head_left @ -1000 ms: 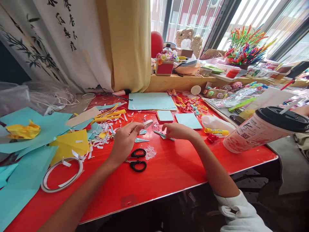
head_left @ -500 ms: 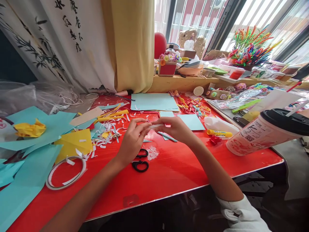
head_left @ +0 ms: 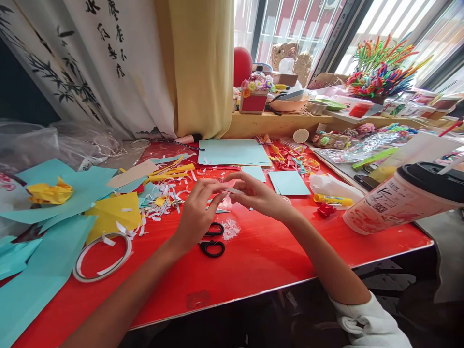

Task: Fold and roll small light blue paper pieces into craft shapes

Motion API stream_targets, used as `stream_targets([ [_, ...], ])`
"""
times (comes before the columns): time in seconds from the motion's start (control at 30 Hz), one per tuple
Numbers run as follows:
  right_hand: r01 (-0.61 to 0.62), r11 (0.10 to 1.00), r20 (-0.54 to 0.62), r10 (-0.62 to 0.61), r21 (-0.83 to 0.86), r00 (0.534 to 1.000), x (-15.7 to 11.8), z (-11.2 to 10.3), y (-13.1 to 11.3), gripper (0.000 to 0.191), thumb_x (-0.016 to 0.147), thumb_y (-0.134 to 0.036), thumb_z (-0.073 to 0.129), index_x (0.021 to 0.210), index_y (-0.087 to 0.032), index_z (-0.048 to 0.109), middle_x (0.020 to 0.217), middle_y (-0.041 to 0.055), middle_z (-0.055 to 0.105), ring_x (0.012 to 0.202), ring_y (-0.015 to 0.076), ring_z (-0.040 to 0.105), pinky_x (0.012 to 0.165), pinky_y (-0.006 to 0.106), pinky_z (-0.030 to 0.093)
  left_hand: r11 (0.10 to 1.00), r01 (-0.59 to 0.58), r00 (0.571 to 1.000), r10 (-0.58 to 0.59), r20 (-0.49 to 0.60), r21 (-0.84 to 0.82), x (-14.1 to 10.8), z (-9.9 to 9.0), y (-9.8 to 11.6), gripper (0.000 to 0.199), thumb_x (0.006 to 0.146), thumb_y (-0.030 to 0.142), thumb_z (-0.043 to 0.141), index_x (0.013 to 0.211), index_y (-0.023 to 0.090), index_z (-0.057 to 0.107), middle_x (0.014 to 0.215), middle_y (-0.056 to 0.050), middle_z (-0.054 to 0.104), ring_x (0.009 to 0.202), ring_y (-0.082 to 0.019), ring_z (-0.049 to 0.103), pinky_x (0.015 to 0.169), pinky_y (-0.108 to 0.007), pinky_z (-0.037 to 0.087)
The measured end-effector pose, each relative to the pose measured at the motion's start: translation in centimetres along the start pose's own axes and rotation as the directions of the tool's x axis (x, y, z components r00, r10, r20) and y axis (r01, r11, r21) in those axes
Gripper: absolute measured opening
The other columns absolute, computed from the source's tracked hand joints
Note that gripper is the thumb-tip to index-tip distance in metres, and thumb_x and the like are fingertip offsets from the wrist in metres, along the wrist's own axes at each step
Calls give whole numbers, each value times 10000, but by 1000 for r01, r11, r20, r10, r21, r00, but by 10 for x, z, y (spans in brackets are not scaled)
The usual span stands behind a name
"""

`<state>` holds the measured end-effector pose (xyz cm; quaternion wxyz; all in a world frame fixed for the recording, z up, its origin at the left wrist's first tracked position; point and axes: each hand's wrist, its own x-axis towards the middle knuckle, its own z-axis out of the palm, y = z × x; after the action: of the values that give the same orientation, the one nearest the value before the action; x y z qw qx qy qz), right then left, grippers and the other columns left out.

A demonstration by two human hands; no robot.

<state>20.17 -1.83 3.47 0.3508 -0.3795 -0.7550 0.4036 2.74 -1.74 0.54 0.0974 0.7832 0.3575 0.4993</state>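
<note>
One red bench (head_left: 261,266) spans the view, with a drink cup (head_left: 389,205) at three o'clock. Centre: left hand (head_left: 198,208) and right hand (head_left: 261,199) meet. Scissors (head_left: 213,248) lie at seven o'clock, blades hidden. Smallest, a white strip (head_left: 236,191) sits between the hands: left fingers pinched on it; right fingers curled about it, their grip unclear. An uneven pull could tear or crease it.
</note>
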Motion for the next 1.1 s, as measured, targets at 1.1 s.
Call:
stream_targets([
  [1.1,-75,970,-458,-41,-232,888,2,-7,7,226,782,-244,501,785,-152,707,727,25,669,634,107,559,586,221,417,717,-532,785,617,-55,451,-5,-13,12,172,778,59,490,894,173,545,794,-45,595,771,-162,524,691,-300,398],
])
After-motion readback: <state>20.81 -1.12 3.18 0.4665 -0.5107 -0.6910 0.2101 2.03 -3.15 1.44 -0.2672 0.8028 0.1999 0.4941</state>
